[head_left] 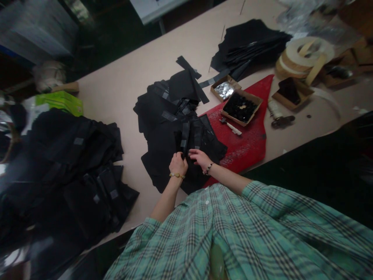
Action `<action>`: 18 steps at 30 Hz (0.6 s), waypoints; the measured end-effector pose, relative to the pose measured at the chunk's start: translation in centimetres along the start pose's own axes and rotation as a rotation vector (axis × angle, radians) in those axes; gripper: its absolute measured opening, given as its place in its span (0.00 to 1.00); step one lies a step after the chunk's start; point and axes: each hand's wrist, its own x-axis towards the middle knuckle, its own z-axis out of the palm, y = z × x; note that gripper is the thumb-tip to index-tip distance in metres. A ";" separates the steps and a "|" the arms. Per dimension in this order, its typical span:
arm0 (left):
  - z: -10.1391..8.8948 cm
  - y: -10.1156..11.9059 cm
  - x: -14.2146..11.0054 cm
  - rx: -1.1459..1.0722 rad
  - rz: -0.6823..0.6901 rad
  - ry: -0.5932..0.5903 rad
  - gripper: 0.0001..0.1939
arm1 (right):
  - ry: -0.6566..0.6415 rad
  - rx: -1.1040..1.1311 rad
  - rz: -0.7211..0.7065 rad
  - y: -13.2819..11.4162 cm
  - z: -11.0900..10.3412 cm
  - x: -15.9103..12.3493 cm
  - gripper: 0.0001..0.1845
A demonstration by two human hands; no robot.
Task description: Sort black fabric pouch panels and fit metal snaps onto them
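In front of me a heap of black fabric pieces [163, 136] lies on the table. My left hand [178, 165] is closed on the lower end of a narrow black strip [184, 137], its fingers curled at the strip's edge. Just to the right, my right hand [201, 158] has its fingers stretched out toward the same strip, with the fingertips close to it. Whether they touch it I cannot tell. Small greyish patches show on the strip and on other pieces in the heap.
A red sheet [250, 144] carries a box of small black parts [241, 108] and a small white-handled tool [231, 127]. A box of silvery pieces [225, 89], tape rolls [309, 54] and stacked black pieces [250, 44] stand beyond. More black fabric [72, 155] lies left.
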 end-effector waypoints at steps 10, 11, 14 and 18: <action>-0.2 0.4 -0.8 0.123 0.146 -0.099 0.24 | 0.120 -0.083 -0.142 0.9 -1.2 1.1 0.25; -0.3 0.6 -0.8 0.128 0.150 -0.110 0.20 | 0.123 -0.084 -0.136 0.8 -0.9 1.1 0.25; -0.6 1.1 -0.7 0.096 0.124 -0.119 0.18 | 0.068 -0.069 -0.179 0.5 -0.3 0.9 0.21; -0.6 1.3 -0.9 0.086 0.052 -0.116 0.21 | -0.124 -0.071 -0.224 0.3 -0.4 0.1 0.16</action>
